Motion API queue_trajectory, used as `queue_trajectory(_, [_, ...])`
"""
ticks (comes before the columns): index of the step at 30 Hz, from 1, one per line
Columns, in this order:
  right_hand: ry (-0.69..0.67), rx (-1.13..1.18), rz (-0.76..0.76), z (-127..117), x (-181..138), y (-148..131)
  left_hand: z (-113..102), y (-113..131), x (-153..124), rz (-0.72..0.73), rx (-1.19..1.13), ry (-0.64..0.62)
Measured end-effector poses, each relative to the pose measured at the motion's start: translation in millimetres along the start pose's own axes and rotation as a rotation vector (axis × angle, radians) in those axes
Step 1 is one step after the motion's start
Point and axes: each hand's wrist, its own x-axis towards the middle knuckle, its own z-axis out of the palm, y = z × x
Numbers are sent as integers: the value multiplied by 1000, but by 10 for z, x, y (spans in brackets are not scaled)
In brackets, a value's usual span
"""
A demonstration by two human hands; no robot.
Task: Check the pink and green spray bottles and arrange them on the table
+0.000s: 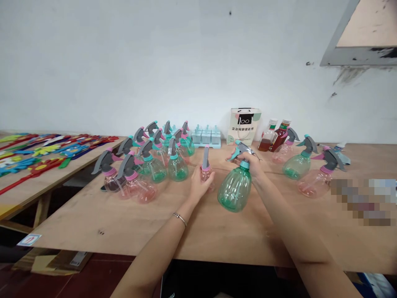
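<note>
My left hand (200, 179) is wrapped round a pink spray bottle (206, 174) with a grey trigger head, at the middle of the wooden table. The lower part of that bottle is partly hidden by my fingers. To its right, my right hand (249, 161) grips a green spray bottle (235, 188) by its grey and turquoise head. This bottle is tilted, with its base toward me. Several pink and green spray bottles (178, 169) stand grouped to the left. On the right are more, among them a green one (297, 165) and a pink one (314, 182).
Against the wall stand a paper bag (244, 128), two sauce bottles (273, 136) and a light-blue ice-pop mould (207, 138). Colourful hand-shaped felt pieces (46, 155) cover another table at the left. The wooden table's (124, 236) front edge runs below my forearms.
</note>
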Motion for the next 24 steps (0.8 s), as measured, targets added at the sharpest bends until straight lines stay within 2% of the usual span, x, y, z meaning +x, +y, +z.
queue_trajectory(4, [96, -29, 36, -72, 58, 34, 0, 8, 0, -6, -4, 0])
queue_trajectory(7, [217, -135, -4, -247, 160, 47, -3, 12, 7, 16, 3, 9])
queue_trajectory(11, [474, -490, -310, -650, 315, 82, 1, -9, 11, 30, 27, 24])
queue_trajectory(14, [560, -667, -450, -948, 387, 161, 6, -30, 10, 39, 38, 30])
queue_trajectory(24, [705, -928, -314, -1519, 434, 727, -12, 15, 5, 27, 31, 30])
